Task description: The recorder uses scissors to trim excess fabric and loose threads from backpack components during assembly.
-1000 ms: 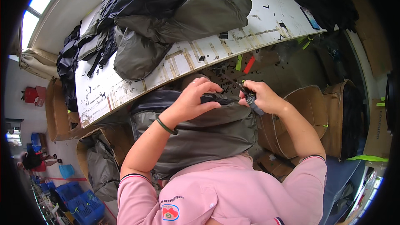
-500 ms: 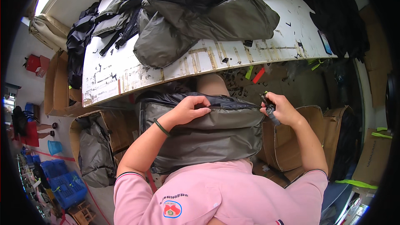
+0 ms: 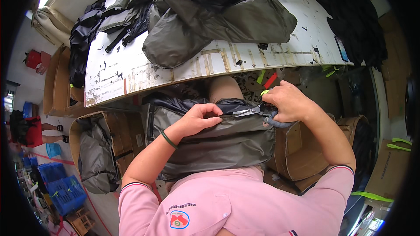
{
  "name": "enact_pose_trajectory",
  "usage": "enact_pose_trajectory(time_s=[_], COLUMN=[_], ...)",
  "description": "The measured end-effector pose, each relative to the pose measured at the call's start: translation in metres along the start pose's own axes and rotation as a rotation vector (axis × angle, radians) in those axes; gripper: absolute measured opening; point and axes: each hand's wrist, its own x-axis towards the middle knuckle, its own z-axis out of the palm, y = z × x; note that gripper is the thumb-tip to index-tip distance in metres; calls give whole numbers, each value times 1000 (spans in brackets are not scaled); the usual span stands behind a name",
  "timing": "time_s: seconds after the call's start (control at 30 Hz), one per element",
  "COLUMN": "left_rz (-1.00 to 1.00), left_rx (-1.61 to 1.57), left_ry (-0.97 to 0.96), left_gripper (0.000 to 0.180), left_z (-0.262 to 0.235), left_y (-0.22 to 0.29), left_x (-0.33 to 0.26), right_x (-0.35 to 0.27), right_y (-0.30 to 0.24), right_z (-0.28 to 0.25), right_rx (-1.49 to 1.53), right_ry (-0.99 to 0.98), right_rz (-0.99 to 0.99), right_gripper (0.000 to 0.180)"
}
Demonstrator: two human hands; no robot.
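A grey-olive fabric bag with a dark zipped top edge [image 3: 218, 142] lies across the person's lap, below the near edge of the bench and not on it. The left hand [image 3: 199, 120] pinches the bag's upper seam between thumb and curled fingers, drawing the fabric taut. The right hand [image 3: 288, 102] is closed around the grey handles of a small pair of metal scissors [image 3: 247, 112], whose blades point left along the seam toward the left fingers and lie just beside them; whether the blades are parted cannot be told. The step in hand appears to be trimming at the seam, most likely a loose thread or tag, with the cut not yet visibly made. The next move would call for keeping the seam tensioned and the blade tips clear of both the fabric and the pinching fingers. Above, the scuffed white bench top with tape marks [image 3: 144, 72] carries a heap of similar grey and black bags [image 3: 214, 13] toward its far edge and middle, while its near edge is bare. An open cardboard box holding more grey fabric [image 3: 94, 148] stands on the floor to the person's left, another cardboard box [image 3: 297, 153] to the right, and blue plastic crates [image 3: 61, 188] lie farther left.
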Motion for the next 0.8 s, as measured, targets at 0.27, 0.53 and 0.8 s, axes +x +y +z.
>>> enact_pose_trajectory(time_s=[0.27, 0.53, 0.8], left_rz=[41, 10, 6], left_rx=[21, 83, 156], left_ry=[19, 29, 53], left_gripper=[7, 9, 10], left_z=[-1, 3, 7], left_y=[-4, -1, 8], left_x=[-1, 2, 1], right_x=[3, -3, 10], right_y=[0, 0, -3], right_z=[13, 13, 10], right_rx=[-17, -69, -38], right_ry=[17, 87, 145], right_rz=[0, -18, -93], right_gripper=[47, 36, 44])
